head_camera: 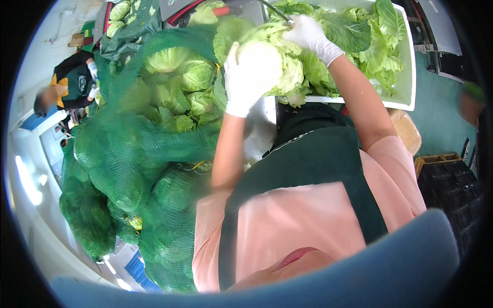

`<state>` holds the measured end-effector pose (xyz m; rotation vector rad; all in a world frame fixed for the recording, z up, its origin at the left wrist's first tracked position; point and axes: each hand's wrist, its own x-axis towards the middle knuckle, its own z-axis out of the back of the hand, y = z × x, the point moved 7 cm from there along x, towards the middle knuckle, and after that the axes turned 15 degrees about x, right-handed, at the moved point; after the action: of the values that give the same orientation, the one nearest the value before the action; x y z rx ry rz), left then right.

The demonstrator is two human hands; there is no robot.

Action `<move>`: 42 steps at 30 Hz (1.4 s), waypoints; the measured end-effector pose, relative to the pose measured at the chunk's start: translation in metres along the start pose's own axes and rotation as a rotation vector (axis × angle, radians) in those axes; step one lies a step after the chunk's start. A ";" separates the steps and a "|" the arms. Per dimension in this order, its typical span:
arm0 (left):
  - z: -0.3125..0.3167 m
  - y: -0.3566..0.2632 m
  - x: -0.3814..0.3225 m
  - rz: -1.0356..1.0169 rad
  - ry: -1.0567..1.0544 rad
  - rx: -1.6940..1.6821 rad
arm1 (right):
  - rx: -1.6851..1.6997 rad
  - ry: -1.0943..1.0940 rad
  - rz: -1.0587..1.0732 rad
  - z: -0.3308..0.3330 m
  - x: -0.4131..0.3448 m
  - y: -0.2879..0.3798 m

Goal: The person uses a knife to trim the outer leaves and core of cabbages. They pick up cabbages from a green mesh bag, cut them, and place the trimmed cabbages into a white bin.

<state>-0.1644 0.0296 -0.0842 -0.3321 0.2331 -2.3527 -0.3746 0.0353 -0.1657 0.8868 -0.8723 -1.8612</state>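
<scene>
My left hand (240,82), in a white glove, grips a pale cabbage head (265,63) from its left side. The head is so brightly lit that its surface detail is lost. Just beyond it, my gloved right hand (306,34) is closed on a thin, dark knife-like tool (275,12), seen nearly edge-on. Loose outer cabbage leaves (346,30) lie under and beyond my right hand in a white bin (408,73). To the left, several green cabbages (198,75) show through the mouth of a green mesh sack (173,40).
More filled mesh sacks (115,158) are piled at my left. An orange-handled tool (227,11) lies at the far edge. A co-worker (77,81) stands at the left; another person (472,102) is at the right rim. Black crates (446,188) stand at the right.
</scene>
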 end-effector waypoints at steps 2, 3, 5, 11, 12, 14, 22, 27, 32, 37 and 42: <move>0.003 0.006 -0.012 0.132 0.065 -0.431 | 0.130 0.021 -0.077 -0.010 0.004 -0.050; 0.005 0.012 -0.016 0.030 0.061 -0.315 | 0.242 0.021 -0.130 -0.023 0.001 -0.084; 0.008 0.025 -0.028 -0.154 0.015 -0.076 | 0.368 0.016 -0.227 -0.031 -0.002 -0.105; 0.021 0.026 -0.045 0.110 0.041 -0.155 | -0.012 -0.257 0.052 0.018 -0.044 -0.018; 0.019 0.022 -0.045 0.114 -0.004 -0.101 | 0.008 -0.153 0.078 0.013 -0.055 0.012; 0.013 0.013 -0.035 0.091 -0.079 -0.004 | 0.227 -0.060 0.324 -0.018 -0.068 0.035; -0.001 0.029 -0.025 0.149 -0.058 -0.120 | 0.182 0.383 -0.035 -0.058 -0.072 0.043; -0.003 0.041 -0.016 0.175 0.015 -0.267 | 0.090 0.328 -0.055 -0.063 -0.051 0.024; -0.019 0.065 -0.017 0.123 0.028 -0.396 | 0.153 0.244 0.072 -0.078 -0.039 0.001; -0.011 0.075 -0.032 0.362 0.165 -0.993 | 0.095 0.266 0.044 -0.049 -0.042 -0.011; -0.029 0.043 -0.057 0.828 0.300 -2.283 | 0.083 0.236 0.095 0.011 -0.049 -0.062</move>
<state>-0.1056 0.0412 -0.1325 -0.6193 2.4458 -0.3461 -0.3903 0.1051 -0.2005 1.0734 -0.8340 -1.6105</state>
